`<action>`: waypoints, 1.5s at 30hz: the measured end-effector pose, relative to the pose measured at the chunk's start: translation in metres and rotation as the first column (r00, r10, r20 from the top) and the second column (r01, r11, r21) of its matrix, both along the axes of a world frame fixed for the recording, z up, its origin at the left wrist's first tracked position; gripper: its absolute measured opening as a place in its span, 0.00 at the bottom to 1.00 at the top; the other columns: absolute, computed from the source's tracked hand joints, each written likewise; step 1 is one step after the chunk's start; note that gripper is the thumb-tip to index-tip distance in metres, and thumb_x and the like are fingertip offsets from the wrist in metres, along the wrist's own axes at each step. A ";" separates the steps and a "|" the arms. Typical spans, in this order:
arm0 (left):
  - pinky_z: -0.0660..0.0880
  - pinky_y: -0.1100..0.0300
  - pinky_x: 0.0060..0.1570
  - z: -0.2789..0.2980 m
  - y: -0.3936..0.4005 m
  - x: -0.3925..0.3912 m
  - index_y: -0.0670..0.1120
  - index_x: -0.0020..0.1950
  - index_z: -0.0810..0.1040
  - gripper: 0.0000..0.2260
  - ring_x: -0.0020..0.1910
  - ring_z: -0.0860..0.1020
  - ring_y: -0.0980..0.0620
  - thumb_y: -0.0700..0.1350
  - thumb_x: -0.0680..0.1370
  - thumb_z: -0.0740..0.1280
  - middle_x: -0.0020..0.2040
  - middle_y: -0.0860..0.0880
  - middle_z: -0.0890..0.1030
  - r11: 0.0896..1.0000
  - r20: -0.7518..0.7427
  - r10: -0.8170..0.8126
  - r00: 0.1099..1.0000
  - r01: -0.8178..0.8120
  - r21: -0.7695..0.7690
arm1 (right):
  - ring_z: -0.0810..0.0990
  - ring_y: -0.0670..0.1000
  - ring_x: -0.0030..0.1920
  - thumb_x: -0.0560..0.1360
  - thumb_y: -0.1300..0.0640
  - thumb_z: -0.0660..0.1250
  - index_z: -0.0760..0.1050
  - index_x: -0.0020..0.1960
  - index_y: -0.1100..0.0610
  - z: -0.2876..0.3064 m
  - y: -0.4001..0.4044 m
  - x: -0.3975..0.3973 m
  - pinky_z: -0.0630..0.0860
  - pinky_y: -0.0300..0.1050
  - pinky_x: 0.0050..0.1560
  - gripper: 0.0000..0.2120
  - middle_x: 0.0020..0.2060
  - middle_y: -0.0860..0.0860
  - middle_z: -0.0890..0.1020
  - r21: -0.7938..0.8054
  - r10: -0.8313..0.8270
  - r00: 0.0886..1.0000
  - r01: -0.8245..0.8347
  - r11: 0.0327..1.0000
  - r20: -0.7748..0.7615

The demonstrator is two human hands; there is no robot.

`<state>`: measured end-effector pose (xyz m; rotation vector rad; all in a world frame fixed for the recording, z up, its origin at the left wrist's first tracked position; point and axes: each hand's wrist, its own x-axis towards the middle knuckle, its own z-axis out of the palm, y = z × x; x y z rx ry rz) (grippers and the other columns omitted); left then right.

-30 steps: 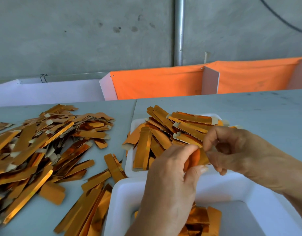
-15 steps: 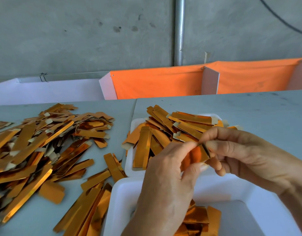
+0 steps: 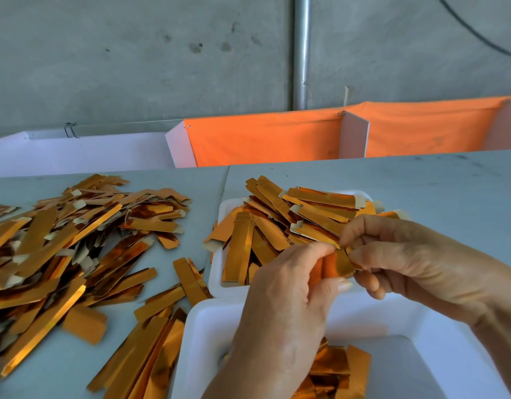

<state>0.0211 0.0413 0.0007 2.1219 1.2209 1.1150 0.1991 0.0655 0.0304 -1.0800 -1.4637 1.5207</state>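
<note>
L hand: lower centre, back to cam, thumb + index pinch left end of gold foil strip.
R hand: centre right, fingers curled, pinching right end.
Strip: centre, over near white tray; long axis approx left-right, mostly hidden.

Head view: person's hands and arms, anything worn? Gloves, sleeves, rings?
Nothing worn. Left hand and right hand are bare: no gloves, rings or watch visible. Wrists and forearms are uncovered to the frame edge, with no sleeve in view. The left thumbnail looks unpainted.
</note>
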 end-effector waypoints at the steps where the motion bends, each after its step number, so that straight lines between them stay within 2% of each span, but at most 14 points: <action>1: 0.70 0.76 0.51 0.001 0.000 0.000 0.61 0.61 0.73 0.14 0.54 0.72 0.69 0.53 0.76 0.67 0.50 0.66 0.77 1.000 0.017 -0.002 1.000 0.002 -0.012 | 0.72 0.51 0.25 0.64 0.63 0.68 0.80 0.38 0.56 0.000 0.000 0.000 0.73 0.39 0.26 0.05 0.27 0.57 0.74 -0.001 0.000 1.000 0.000 1.000 -0.002; 4: 0.70 0.75 0.51 0.002 -0.001 0.002 0.63 0.55 0.70 0.12 0.52 0.74 0.68 0.52 0.75 0.69 0.48 0.64 0.78 0.999 0.051 0.000 0.999 0.002 -0.046 | 0.71 0.51 0.25 0.63 0.63 0.68 0.80 0.37 0.56 0.000 0.000 0.000 0.72 0.38 0.26 0.05 0.26 0.55 0.74 0.001 -0.005 1.000 0.005 1.000 0.002; 8: 0.71 0.70 0.50 0.002 -0.001 0.003 0.60 0.51 0.68 0.12 0.50 0.75 0.65 0.52 0.74 0.69 0.46 0.61 0.79 0.998 0.065 0.017 0.998 -0.013 -0.058 | 0.71 0.50 0.25 0.64 0.63 0.67 0.80 0.39 0.56 -0.001 0.001 0.001 0.72 0.38 0.26 0.05 0.26 0.55 0.74 0.005 -0.008 1.000 0.008 1.000 -0.002; 13: 0.70 0.76 0.46 0.003 -0.001 0.002 0.58 0.50 0.68 0.11 0.49 0.75 0.67 0.51 0.74 0.69 0.44 0.61 0.80 0.998 0.082 0.017 0.996 -0.012 -0.060 | 0.71 0.50 0.25 0.64 0.63 0.67 0.79 0.41 0.58 -0.001 0.000 0.002 0.72 0.38 0.26 0.07 0.26 0.56 0.74 -0.009 -0.022 0.999 0.022 1.000 -0.041; 18: 0.70 0.73 0.48 0.001 -0.002 0.001 0.62 0.49 0.64 0.11 0.50 0.72 0.66 0.53 0.75 0.67 0.44 0.63 0.75 0.999 -0.030 0.023 0.999 -0.021 0.045 | 0.72 0.50 0.25 0.64 0.63 0.68 0.76 0.45 0.61 -0.001 0.000 -0.002 0.72 0.37 0.27 0.10 0.26 0.57 0.75 0.026 -0.035 0.996 0.033 0.999 0.081; 20: 0.70 0.72 0.45 0.002 -0.002 0.001 0.62 0.48 0.64 0.11 0.48 0.71 0.66 0.54 0.75 0.66 0.41 0.64 0.73 0.995 -0.074 0.028 0.997 -0.020 0.099 | 0.73 0.50 0.26 0.68 0.65 0.70 0.75 0.46 0.62 -0.001 0.001 -0.004 0.72 0.37 0.28 0.07 0.27 0.57 0.76 0.070 -0.050 0.989 0.041 0.997 0.137; 23: 0.66 0.73 0.38 0.003 -0.002 0.001 0.60 0.48 0.66 0.08 0.42 0.71 0.65 0.54 0.76 0.66 0.36 0.65 0.70 0.989 -0.125 0.034 0.992 -0.016 0.144 | 0.74 0.50 0.26 0.73 0.72 0.65 0.75 0.46 0.62 -0.004 0.004 -0.005 0.72 0.36 0.29 0.07 0.27 0.56 0.77 0.134 -0.074 0.979 0.049 0.990 0.190; 26: 0.66 0.75 0.38 0.005 -0.002 0.000 0.58 0.48 0.69 0.06 0.41 0.71 0.66 0.53 0.76 0.66 0.35 0.64 0.70 0.986 -0.135 0.036 0.990 -0.013 0.168 | 0.74 0.51 0.27 0.70 0.65 0.70 0.77 0.45 0.60 -0.003 0.001 -0.005 0.73 0.37 0.30 0.05 0.28 0.57 0.77 0.152 -0.028 0.991 0.007 0.988 0.133; 28: 0.66 0.75 0.38 0.006 -0.002 -0.002 0.58 0.48 0.70 0.06 0.42 0.71 0.66 0.52 0.76 0.67 0.34 0.64 0.71 0.988 -0.110 0.030 0.993 -0.013 0.152 | 0.75 0.51 0.29 0.67 0.61 0.69 0.79 0.44 0.58 -0.004 0.000 -0.002 0.74 0.38 0.31 0.06 0.30 0.57 0.77 0.119 0.020 0.998 -0.026 0.993 0.052; 32: 0.67 0.78 0.37 0.009 -0.003 -0.005 0.57 0.47 0.73 0.06 0.42 0.74 0.68 0.48 0.75 0.69 0.39 0.68 0.75 0.998 0.016 -0.033 0.999 0.032 0.062 | 0.75 0.50 0.28 0.69 0.56 0.72 0.80 0.47 0.59 -0.008 0.003 0.005 0.75 0.38 0.29 0.10 0.30 0.55 0.75 0.052 0.102 0.986 -0.096 0.994 -0.130; 35: 0.70 0.76 0.39 0.010 -0.002 -0.005 0.58 0.49 0.74 0.07 0.44 0.77 0.65 0.49 0.74 0.69 0.44 0.63 0.79 0.997 0.107 -0.082 0.991 0.082 0.007 | 0.73 0.48 0.25 0.62 0.52 0.80 0.81 0.47 0.59 -0.011 0.005 0.006 0.72 0.37 0.27 0.18 0.29 0.52 0.73 0.016 0.126 0.964 -0.126 0.992 -0.234; 37: 0.73 0.71 0.42 0.009 -0.001 -0.006 0.58 0.50 0.75 0.07 0.46 0.78 0.61 0.50 0.74 0.70 0.44 0.60 0.81 0.994 0.144 -0.110 0.983 0.112 -0.002 | 0.71 0.47 0.24 0.60 0.52 0.81 0.81 0.45 0.59 -0.012 0.005 0.006 0.70 0.37 0.26 0.18 0.28 0.52 0.72 -0.001 0.134 0.948 -0.141 0.990 -0.289; 39: 0.75 0.67 0.44 0.009 -0.001 -0.007 0.58 0.50 0.75 0.08 0.46 0.79 0.60 0.51 0.73 0.70 0.44 0.58 0.82 0.991 0.163 -0.132 0.978 0.136 -0.010 | 0.71 0.46 0.23 0.59 0.52 0.82 0.81 0.44 0.59 -0.012 0.005 0.005 0.70 0.37 0.26 0.18 0.27 0.52 0.72 -0.017 0.142 0.936 -0.155 0.988 -0.322; 45: 0.74 0.73 0.47 0.007 0.000 -0.008 0.58 0.50 0.75 0.07 0.49 0.79 0.64 0.49 0.74 0.70 0.46 0.62 0.82 0.981 0.208 -0.178 0.962 0.189 -0.036 | 0.72 0.47 0.24 0.57 0.52 0.83 0.81 0.42 0.59 -0.014 0.006 0.004 0.71 0.38 0.26 0.19 0.27 0.52 0.72 -0.032 0.125 0.940 -0.143 0.989 -0.319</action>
